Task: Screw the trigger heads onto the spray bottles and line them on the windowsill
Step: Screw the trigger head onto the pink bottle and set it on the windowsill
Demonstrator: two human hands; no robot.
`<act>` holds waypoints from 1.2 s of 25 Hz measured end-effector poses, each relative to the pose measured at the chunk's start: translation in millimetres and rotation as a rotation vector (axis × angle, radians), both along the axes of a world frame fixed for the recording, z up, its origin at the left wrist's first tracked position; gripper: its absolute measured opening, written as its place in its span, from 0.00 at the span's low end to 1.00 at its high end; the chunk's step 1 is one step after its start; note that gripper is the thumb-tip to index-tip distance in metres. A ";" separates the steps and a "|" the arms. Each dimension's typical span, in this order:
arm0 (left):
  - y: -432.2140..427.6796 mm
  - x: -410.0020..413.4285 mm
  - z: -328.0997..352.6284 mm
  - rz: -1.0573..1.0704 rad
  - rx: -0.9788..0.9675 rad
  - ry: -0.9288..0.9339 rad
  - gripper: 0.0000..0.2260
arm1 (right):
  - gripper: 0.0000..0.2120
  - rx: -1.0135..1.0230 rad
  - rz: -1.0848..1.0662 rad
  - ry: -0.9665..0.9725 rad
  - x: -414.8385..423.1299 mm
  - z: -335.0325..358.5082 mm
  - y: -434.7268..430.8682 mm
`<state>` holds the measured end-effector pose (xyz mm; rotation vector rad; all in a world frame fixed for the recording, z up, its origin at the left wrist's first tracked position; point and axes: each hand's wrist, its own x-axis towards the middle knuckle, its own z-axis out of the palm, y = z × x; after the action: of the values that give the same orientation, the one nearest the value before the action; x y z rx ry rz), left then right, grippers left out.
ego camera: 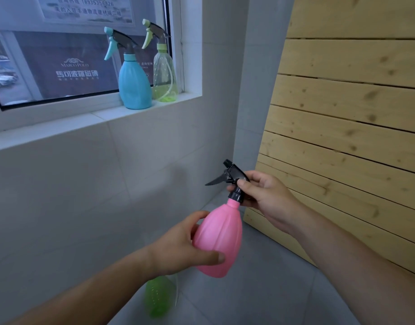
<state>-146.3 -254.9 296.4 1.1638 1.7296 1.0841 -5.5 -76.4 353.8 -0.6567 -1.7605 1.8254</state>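
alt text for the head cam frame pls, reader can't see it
A person's left hand grips a pink spray bottle while the right hand holds the black trigger head on its neck. A blue spray bottle and a clear green one stand upright, heads on, on the windowsill; another green bottle sits blurred below.

2 bare forearms, no sleeves, hands (178, 245) ungloved
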 end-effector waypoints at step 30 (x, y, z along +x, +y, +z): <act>-0.6 10.7 10.3 0.093 -0.091 -0.407 0.39 | 0.10 -0.071 -0.014 -0.047 -12.8 -9.8 -17.3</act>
<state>-135.6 -255.5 306.7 0.7495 1.5049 1.1901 -18.3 -93.7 344.0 -0.7432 -1.7235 1.8846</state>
